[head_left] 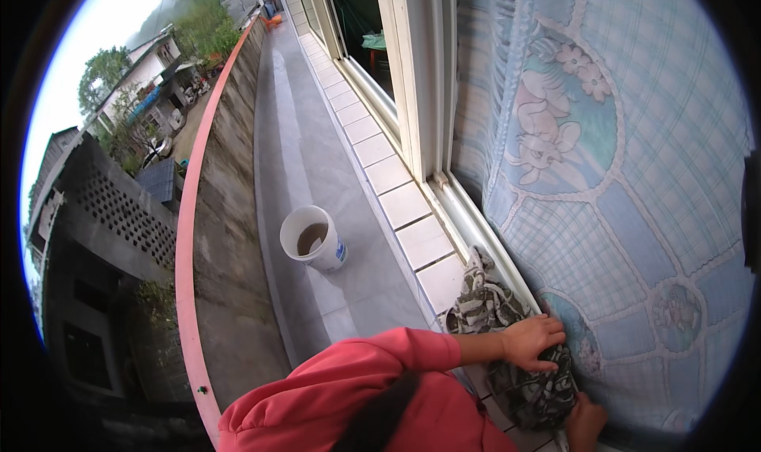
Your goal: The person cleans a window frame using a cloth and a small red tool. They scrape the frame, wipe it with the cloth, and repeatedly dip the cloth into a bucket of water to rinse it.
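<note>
A camouflage-patterned cloth [526,386] lies bunched over the tiled sill and the lower track of a sliding window [475,226]. My left hand [532,342] rests on top of it, palm down, thumb apart and fingertips reaching the window side. Lower down, my right hand [585,419] has its fingers curled at the cloth's edge, close against the track; part of its grip is hidden. Just beyond both hands hangs a pale blue curtain [630,232] with plaid patches and printed animals.
A white plastic bucket [312,238] holding murky brown water stands on the grey tiled walkway [333,172]. White tiles [404,202] cap the sill. A concrete parapet [229,172] with a pink-painted top runs along the other side. Far off stands a person [269,1] near an orange object [273,21].
</note>
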Demonstrator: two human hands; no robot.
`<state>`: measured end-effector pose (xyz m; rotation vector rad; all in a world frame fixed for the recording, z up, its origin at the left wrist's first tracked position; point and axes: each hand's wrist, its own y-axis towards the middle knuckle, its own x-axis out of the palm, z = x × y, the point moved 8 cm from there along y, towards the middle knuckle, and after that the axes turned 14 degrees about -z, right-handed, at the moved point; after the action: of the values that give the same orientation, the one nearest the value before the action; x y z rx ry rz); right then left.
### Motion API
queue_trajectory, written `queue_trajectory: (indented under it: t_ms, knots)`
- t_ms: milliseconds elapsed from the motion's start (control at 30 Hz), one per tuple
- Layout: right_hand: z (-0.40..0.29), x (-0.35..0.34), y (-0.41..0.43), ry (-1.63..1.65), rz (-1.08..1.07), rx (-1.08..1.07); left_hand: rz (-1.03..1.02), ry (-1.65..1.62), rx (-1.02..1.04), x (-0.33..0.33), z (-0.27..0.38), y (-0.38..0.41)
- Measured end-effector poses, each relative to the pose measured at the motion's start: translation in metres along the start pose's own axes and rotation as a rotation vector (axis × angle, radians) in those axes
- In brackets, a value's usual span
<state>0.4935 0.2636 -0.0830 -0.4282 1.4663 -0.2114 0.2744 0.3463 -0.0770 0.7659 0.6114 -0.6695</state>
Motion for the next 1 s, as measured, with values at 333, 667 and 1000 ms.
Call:
queue_trajectory:
  t_ms: [333, 667, 1000]
  knots:
    - [-0.064, 0.0, 0.055, -0.084, 0.137, -0.019, 0.044, 0.043, 0.012, 0.003, -0.012, 0.001]
    - [-0.037, 0.015, 0.042, -0.026, 0.074, 0.005, 0.085, 0.06, -0.005, 0.01, -0.026, -0.009]
    - [-0.086, 0.003, 0.064, -0.033, 0.179, 0.019, 0.116, 0.176, -0.024, 0.005, -0.026, -0.014]
